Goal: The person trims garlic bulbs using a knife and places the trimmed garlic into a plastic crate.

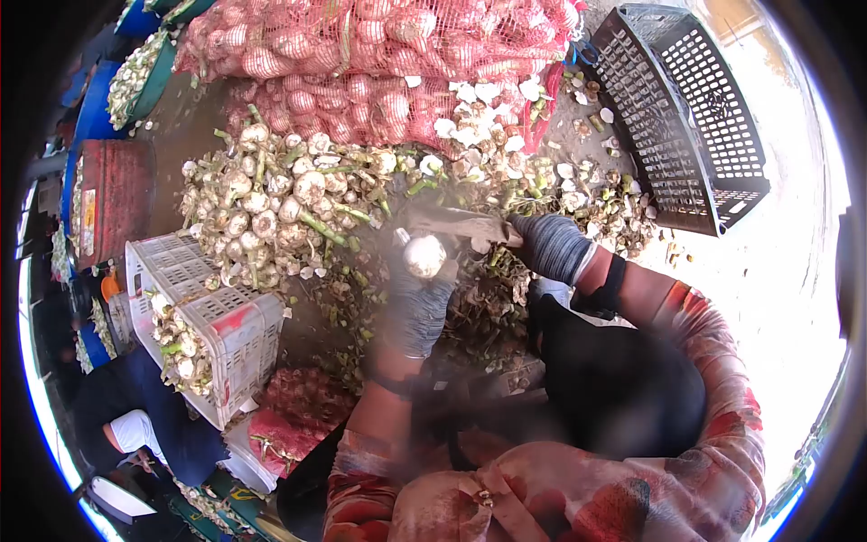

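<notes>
My left hand (pixel 423 307), in a grey work glove, grips a white garlic bulb (pixel 424 256) with its short stem pointing up. The glove is partly smeared by motion. My right hand (pixel 553 247), in a striped grey glove, is wrapped round the handle of a broad-bladed knife (pixel 456 224). Its blade lies just above the bulb, close to the stem; I cannot tell whether they touch. Just beyond my hands is a heap of untrimmed garlic (pixel 271 194) with stems. Dry leaves and peelings (pixel 492 312) lie beneath the knife.
Red mesh sacks of garlic (pixel 361 99) stand at the back. A black plastic crate (pixel 673 117) is tilted at the upper right. At left, a white crate (pixel 244 330) holds garlic, near a red tub (pixel 116 200). Another person (pixel 149 411) bends at lower left.
</notes>
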The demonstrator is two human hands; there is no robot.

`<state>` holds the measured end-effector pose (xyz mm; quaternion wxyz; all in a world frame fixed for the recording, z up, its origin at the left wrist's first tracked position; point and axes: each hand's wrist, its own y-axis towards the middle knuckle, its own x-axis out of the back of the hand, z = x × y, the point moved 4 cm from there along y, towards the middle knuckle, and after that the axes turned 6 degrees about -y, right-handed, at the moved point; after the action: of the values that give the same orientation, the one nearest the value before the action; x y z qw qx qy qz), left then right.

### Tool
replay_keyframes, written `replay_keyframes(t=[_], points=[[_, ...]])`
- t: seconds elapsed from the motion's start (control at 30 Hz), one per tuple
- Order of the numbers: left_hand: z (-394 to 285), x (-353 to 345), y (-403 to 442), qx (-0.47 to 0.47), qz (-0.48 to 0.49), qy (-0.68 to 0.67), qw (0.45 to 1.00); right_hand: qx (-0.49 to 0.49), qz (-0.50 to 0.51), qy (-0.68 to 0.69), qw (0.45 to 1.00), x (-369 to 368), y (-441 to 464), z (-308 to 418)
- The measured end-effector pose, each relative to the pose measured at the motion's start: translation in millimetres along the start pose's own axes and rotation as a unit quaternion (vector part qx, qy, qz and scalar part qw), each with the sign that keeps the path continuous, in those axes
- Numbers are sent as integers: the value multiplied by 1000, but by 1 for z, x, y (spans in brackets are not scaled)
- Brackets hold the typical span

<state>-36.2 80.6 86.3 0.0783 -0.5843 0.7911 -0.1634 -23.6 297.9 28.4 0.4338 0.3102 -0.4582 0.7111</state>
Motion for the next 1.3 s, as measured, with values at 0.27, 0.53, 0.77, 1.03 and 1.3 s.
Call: replay_keyframes(t=[0.27, 0.53, 0.77, 1.03, 1.3], points=[[-69, 268, -35, -231, -355, -454, 784, -140, -134, 90, 977, -14, -17, -81], [-8, 178, 128, -129, -219, 308, 917, -122, -117, 113, 979, -13, -13, -74], [-6, 165, 161, -115, -150, 560, 807, -126, -56, 64, 988, -15, -18, -64], [28, 126, 52, -44, -62, -319, 945, 84, -31, 265, 960, 30, 6, 22], [20, 21, 31, 91, -24, -537, 839, 89, -64, 260, 959, 42, 13, 47]])
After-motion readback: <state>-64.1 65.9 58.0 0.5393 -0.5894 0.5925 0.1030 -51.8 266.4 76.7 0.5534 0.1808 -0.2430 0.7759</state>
